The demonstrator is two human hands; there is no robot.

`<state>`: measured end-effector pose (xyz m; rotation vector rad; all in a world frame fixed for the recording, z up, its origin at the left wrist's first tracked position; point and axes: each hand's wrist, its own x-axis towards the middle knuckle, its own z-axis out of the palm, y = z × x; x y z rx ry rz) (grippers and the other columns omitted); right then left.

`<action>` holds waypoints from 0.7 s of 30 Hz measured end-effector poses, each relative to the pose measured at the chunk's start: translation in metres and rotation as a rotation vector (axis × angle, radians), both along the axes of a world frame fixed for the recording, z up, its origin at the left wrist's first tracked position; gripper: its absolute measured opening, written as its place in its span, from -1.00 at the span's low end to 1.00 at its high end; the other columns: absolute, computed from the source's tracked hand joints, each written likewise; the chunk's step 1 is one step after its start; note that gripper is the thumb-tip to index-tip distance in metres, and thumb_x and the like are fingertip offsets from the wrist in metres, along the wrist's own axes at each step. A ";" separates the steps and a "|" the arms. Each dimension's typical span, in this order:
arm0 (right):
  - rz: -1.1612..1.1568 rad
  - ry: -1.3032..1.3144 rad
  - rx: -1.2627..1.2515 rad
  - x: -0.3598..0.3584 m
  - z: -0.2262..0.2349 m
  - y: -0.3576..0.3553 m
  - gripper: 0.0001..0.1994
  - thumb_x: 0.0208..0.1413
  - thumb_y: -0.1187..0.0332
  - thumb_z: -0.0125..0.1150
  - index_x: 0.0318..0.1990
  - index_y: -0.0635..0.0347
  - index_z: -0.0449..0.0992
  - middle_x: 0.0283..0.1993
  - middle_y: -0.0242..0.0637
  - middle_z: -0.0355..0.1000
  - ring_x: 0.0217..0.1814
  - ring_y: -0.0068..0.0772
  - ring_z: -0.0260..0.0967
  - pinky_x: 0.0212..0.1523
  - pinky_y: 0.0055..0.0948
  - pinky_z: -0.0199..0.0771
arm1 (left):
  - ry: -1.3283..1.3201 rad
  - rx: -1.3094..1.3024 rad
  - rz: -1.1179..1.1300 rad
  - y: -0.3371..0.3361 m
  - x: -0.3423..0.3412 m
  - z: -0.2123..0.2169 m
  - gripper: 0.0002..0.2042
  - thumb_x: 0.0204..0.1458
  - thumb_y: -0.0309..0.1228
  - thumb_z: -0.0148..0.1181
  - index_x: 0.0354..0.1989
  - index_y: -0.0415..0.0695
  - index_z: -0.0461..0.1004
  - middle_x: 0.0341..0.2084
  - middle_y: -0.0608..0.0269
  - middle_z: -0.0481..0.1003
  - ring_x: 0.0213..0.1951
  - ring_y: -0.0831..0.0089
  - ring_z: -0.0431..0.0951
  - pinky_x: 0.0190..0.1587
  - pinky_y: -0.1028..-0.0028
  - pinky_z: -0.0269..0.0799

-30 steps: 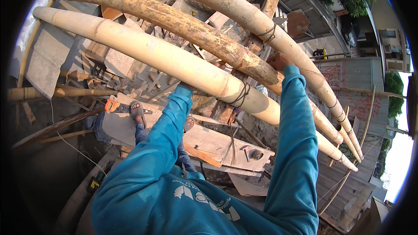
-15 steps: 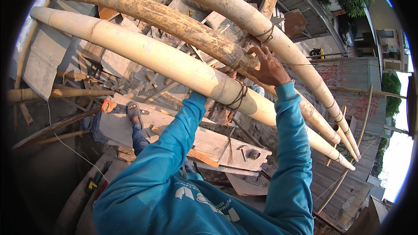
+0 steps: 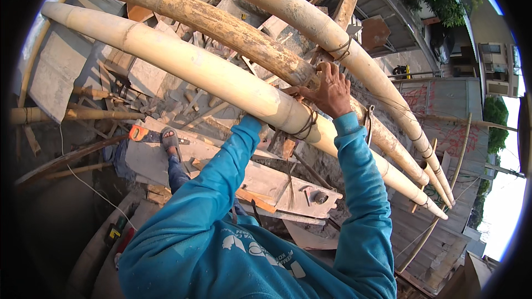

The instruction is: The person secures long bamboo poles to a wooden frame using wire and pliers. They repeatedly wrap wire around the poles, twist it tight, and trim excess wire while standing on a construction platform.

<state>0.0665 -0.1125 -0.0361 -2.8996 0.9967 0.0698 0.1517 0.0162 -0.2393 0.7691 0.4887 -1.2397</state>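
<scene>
my right hand (image 3: 331,91) is now nearer to my left hand (image 3: 298,93) than half a second ago, its fingers bent at the middle bamboo pole (image 3: 221,26), which lies between the near pole (image 3: 199,69) and the far pole (image 3: 327,31); whether either hand grips something, i cannot tell; beside my right wrist, a metal tool (image 3: 370,120) now comes into view

Both arms forward, in long blue sleeves (image 3: 364,199). Right forearm (image 3: 360,158) runs nearly straight up; right hand (image 3: 331,91) back facing up, knuckles raised, fingers half-curled, slightly apart. Left forearm (image 3: 224,169) slants up and right; left hand (image 3: 295,92) mostly hidden, just fingers showing near right hand, grip hard to make out.
</scene>
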 end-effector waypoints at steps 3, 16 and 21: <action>-0.016 0.019 -0.041 0.002 0.000 -0.001 -0.21 -0.12 -0.19 0.40 0.14 0.17 0.30 0.12 -0.06 0.31 0.15 0.05 0.32 0.09 0.06 0.27 | -0.004 0.010 -0.018 0.010 0.001 0.007 -0.68 0.20 -0.21 0.09 -0.06 -0.19 0.56 -0.33 0.18 0.64 -0.38 0.24 0.64 -0.23 0.20 0.58; 0.053 -0.055 0.003 -0.007 -0.008 -0.017 -0.32 -0.13 -0.15 0.38 0.03 0.15 0.39 0.06 -0.05 0.36 0.09 0.08 0.41 0.06 0.00 0.39 | -1.937 0.021 -0.538 0.087 0.042 0.200 -0.77 0.08 -0.27 0.26 -0.32 -0.22 0.61 -0.40 0.14 0.57 -0.31 0.21 0.58 -0.19 0.28 0.47; -0.029 0.120 0.025 0.007 0.018 -0.010 -0.23 -0.20 -0.07 0.46 0.17 0.12 0.39 0.11 -0.05 0.35 0.07 0.09 0.44 0.08 -0.06 0.47 | -2.121 0.412 -0.991 -0.022 0.026 0.175 -0.64 -0.06 -0.10 0.38 -0.29 -0.16 0.64 -0.37 0.05 0.59 -0.22 0.08 0.58 -0.12 0.17 0.46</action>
